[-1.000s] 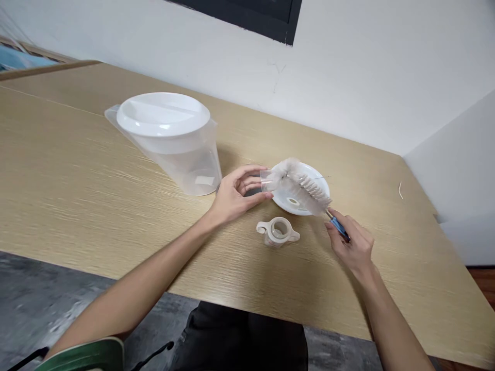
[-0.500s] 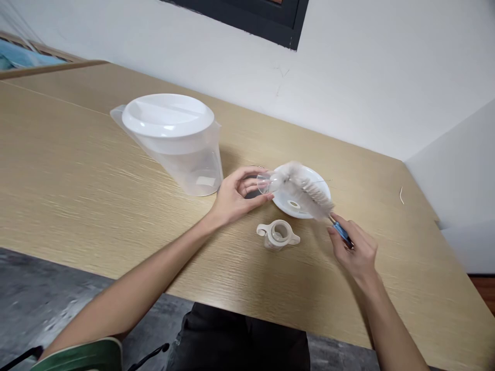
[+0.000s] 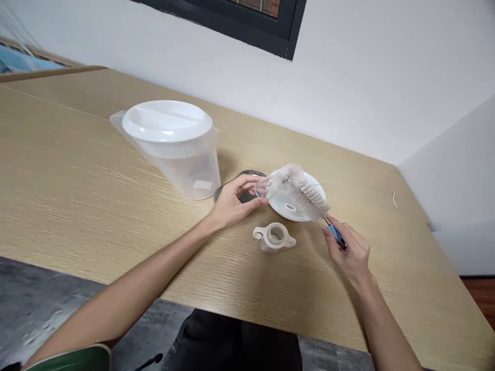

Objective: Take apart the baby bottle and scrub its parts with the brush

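From here, the left grip pinches that clear cup, probably bracing it against the brush angled between both grips, right grip holding its handle (smart, fingers off the bristles).

plain indoor room, home-like but exact type unclear, wood-grain table, white wall, dark-framed window, mottled grey floor, household stuff like lidded plastic pitcher, white dish, long bristle brush
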Demonstrator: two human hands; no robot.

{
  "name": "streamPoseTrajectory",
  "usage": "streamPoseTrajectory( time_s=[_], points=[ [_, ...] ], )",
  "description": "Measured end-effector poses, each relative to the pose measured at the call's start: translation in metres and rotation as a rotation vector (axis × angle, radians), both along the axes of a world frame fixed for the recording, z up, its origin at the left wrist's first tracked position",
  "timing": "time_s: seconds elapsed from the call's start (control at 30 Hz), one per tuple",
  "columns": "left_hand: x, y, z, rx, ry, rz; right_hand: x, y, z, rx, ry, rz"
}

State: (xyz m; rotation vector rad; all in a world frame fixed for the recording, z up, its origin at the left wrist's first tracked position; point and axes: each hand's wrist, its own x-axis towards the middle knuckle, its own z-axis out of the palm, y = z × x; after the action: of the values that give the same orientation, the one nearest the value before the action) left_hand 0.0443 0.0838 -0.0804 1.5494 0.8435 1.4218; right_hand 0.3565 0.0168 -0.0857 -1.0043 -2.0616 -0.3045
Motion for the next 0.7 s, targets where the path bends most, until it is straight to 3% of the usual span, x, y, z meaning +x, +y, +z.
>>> streamPoseTrajectory(
  time_s=[0.37,0.7],
  points=[
    [-0.0019,-0.0037,0.0066,0.032,0.081,0.061,0.0066,0.0071,-0.0067,0.081,0.067,-0.100],
    [-0.0038,-0.0039,0.0048,0.173,0.202,0.151,0.0083,0.0098,-0.0085,0.127,0.085,-0.180]
  ],
)
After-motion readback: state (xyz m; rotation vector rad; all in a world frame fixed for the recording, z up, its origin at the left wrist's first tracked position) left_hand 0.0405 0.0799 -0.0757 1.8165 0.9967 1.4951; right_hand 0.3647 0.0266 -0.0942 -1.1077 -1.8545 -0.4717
